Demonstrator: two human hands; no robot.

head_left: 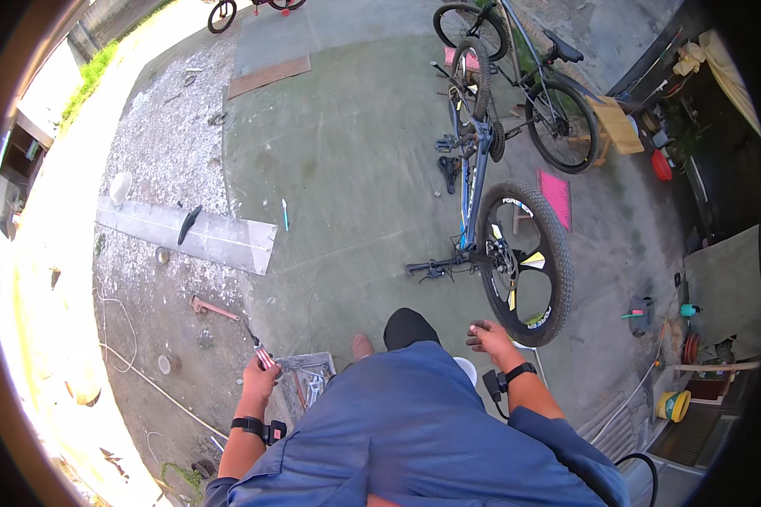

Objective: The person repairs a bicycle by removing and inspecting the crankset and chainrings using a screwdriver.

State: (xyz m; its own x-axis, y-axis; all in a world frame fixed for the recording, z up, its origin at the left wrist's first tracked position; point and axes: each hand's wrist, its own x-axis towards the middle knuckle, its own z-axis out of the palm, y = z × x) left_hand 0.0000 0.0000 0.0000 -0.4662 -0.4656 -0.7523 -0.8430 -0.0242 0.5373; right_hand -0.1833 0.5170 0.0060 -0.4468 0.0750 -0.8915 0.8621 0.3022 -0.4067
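My left hand (263, 379) is closed around a screwdriver (264, 355) with a red and pale handle, its dark shaft pointing away from me. Just beside that hand sits a grey tool tray (328, 362) holding several metal tools, partly hidden by my clothing. My right hand (492, 340) is held out with its fingers loosely bent and apart, and nothing shows in it. Nearest to it is the wheel (564, 283) of an upturned bicycle with a blue frame (480, 165), resting on its handlebar (431, 270). A detached black saddle (449, 174) lies alongside the frame.
Another bicycle (558, 106) stands at the far right, near a wooden stool (615, 124) and a pink mat (554, 199). A red pipe wrench (215, 308), a metal sheet (243, 242) and a blue pen-like thing (285, 215) lie to the left. A white bucket (466, 368) shows partly beside me.
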